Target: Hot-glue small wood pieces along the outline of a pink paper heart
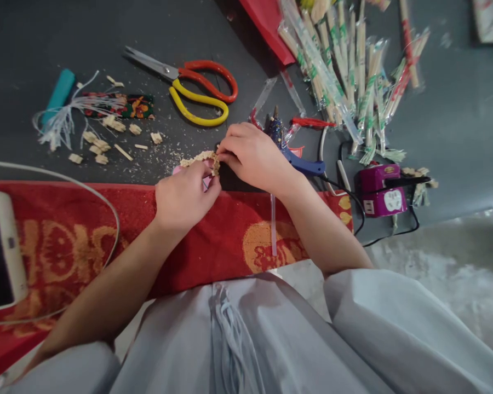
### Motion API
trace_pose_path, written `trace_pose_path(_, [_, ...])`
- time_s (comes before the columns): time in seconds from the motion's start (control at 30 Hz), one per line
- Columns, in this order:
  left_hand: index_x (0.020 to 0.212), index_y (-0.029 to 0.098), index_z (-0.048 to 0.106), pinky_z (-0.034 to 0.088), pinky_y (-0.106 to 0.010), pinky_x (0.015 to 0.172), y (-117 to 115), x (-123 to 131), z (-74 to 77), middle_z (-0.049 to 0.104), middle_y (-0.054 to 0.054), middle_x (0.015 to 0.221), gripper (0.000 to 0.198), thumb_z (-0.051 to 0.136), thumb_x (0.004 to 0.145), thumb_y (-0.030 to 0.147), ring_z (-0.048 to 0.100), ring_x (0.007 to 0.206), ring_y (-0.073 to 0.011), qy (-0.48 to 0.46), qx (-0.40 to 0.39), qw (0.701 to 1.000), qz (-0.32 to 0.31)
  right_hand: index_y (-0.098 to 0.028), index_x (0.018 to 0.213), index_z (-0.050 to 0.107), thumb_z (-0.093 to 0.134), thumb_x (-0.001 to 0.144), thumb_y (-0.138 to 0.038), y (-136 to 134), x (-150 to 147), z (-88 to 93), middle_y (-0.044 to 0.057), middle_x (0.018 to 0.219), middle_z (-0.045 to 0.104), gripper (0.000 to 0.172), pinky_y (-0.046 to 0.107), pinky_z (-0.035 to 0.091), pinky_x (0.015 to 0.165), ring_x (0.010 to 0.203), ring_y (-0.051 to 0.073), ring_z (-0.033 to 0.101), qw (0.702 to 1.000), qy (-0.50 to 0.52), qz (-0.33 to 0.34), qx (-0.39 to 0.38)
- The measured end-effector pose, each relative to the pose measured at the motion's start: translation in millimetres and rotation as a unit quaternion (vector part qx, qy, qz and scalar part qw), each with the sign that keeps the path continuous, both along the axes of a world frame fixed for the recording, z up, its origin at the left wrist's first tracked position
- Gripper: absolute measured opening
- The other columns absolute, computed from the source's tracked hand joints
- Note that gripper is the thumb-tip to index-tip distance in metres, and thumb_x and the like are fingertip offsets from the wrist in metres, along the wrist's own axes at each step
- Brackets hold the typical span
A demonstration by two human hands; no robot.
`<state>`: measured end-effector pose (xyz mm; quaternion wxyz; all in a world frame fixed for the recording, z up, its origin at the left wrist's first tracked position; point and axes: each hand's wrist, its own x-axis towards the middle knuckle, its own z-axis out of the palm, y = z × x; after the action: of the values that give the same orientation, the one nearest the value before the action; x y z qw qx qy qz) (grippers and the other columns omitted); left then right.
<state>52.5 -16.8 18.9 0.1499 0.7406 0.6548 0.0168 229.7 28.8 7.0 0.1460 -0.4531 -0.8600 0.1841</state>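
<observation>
**While both hands close on it, a strip of wood chips hangs over the table's near edge**

Where the dark table (45, 33) meets the red cloth (213, 241) draped along its near edge, the wood-chip strip (201, 157) is held just above the surface. Its long axis runs left to right, the right end a shade higher. The right hand (250, 156) meets that right end head-on. It comes in from the right with the wrist bent, the back of the hand up, and the fingertips drawn together and pinched on the end of the strip.

The left hand (184, 194) sits below and slightly left of the strip, so the strip lies just beyond its knuckles, towards the far edge. Its fingers are curled shut under the strip, gripping it along with a pink scrap (207, 180) that peeps out on either side. How the thumb lies I cannot make out. Both hands touch the strip; the left carries its length, the right has only the tip. Both forearms reach up from the near edge and converge there.

Just right of the right hand lies a blue glue gun (302, 164), with a purple socket block (382, 191) further right. Wrapped chopsticks (340, 71) are heaped towards the far right corner. Scissors (197, 90) lie beyond the hands, and loose wood chips (98, 145) are scattered to the left. A phone (0, 246) rests on the cloth at the left edge.
</observation>
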Motion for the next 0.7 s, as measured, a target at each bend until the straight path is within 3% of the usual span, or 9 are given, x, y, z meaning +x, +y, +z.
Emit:
trace_pose_path(0.43, [0.101, 0.022, 0.072, 0.052, -0.033, 0.070, 2, 4, -0.9, 0.073, -0.005, 0.079, 0.026, 0.057, 0.086, 0.035, 0.072, 0.082, -0.0258, -0.006, 0.007, 1.000, 0.011, -0.017, 0.098, 0.068, 0.042, 0.098, -0.015, -1, -5, 7.8, 0.010, 0.109, 0.067, 0.026, 0.043, 0.044, 0.098, 0.109, 0.025, 0.057, 0.998, -0.042, -0.017, -0.033])
trace_pose_path(0.7, [0.103, 0.020, 0.071, 0.054, -0.036, 0.073, 4, 8, 2.6, 0.076, -0.008, 0.087, 0.025, 0.058, 0.084, 0.031, 0.074, 0.089, -0.0295, 0.015, -0.008, 1.000, 0.012, -0.018, 0.098, 0.069, 0.041, 0.097, -0.015, -1, -6, 9.6, 0.011, 0.110, 0.067, 0.028, 0.044, 0.045, 0.097, 0.111, 0.026, 0.057, 0.998, -0.039, -0.021, -0.035])
